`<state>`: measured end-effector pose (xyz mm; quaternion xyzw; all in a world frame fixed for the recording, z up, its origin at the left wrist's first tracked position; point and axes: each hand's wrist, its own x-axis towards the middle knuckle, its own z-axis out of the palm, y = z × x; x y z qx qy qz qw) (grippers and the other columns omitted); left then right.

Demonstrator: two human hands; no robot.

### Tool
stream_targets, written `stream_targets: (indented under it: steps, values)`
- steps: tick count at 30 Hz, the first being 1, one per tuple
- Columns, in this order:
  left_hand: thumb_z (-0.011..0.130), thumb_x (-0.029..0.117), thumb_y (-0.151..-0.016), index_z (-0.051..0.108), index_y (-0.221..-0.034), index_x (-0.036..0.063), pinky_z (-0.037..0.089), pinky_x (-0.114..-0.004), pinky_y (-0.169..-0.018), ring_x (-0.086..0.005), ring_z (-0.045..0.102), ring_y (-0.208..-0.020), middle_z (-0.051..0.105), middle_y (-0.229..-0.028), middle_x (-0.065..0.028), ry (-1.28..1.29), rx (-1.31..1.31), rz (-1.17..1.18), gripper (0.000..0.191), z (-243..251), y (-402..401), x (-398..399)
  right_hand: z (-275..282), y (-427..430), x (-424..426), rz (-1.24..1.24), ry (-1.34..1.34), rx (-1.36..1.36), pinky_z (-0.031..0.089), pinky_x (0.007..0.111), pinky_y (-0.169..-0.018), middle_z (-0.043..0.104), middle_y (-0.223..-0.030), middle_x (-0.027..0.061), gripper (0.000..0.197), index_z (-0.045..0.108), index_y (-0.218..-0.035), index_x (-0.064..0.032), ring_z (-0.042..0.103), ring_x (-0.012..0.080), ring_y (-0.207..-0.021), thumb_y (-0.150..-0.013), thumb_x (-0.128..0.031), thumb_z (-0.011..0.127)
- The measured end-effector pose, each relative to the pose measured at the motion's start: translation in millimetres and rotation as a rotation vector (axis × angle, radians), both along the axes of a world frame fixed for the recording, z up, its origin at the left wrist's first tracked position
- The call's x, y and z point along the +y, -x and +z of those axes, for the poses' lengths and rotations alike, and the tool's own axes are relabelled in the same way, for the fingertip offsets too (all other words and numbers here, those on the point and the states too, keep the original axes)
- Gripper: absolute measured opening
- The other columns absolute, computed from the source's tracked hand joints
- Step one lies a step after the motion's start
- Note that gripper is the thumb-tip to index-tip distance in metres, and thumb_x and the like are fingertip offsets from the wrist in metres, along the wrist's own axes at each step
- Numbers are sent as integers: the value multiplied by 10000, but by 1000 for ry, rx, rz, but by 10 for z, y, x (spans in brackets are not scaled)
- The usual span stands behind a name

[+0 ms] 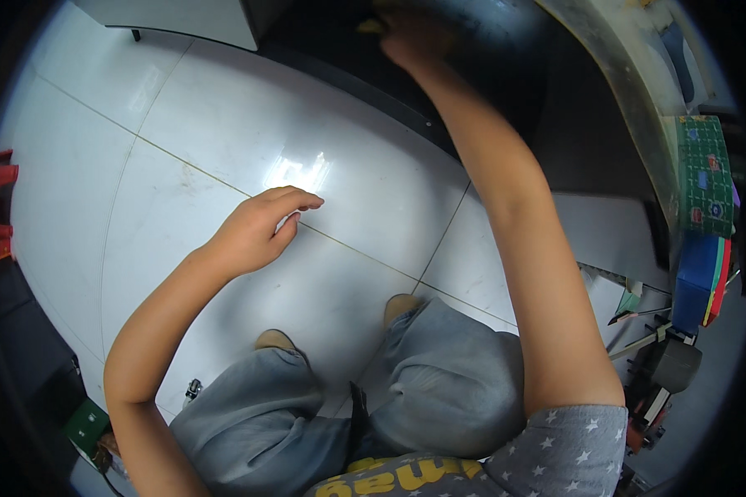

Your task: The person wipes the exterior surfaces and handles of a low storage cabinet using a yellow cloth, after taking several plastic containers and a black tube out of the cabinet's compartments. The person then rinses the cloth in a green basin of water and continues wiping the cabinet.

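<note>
My left hand (264, 231) hovers over the white floor tiles (348, 248), palm turned inward. Its fingers are curled a little, the thumb sits apart from them, and it holds nothing. My right arm stretches far forward across a black, glossy surface (497, 68). At the top edge of the view, blurred and in shadow, my right hand (410, 40) is on or just above that surface. A small yellow thing (371, 26), perhaps cloth, sticks out at its fingers and appears gripped. The rest of that thing is hidden.
A white cabinet (186, 15) on short legs stands at upper left. Red plastic stools (1, 192) are at the far left. On the right are a green patterned box (705, 174), a blue box (693, 286) and pencils (637, 315). A grey seat-like panel (606, 230) lies beside my right arm.
</note>
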<state>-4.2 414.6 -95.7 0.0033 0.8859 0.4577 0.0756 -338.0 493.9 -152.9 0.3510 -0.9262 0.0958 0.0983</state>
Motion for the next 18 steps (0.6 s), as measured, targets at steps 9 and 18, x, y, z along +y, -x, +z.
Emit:
stream_targets:
  steps: [9,18]
  values:
    - [457,-45,-820,575,-1081,47,458,-338,-865,-254,585,-981,610,-1038,-109,13,4,41,301,154,-208,42,-70,-558,595,543,62,-127,318,375,-1063,504,-1295,15,463,597,-1164,-168,409,244,-1240,-752,34,533]
    - [451,-19,-845,575,-1093,39,466,-337,-848,-244,592,-971,610,-1058,-114,38,67,56,283,290,-219,162,295,-924,1519,491,-96,-316,314,345,-1061,585,-1204,15,306,679,-915,-70,429,245,-1229,-722,83,497]
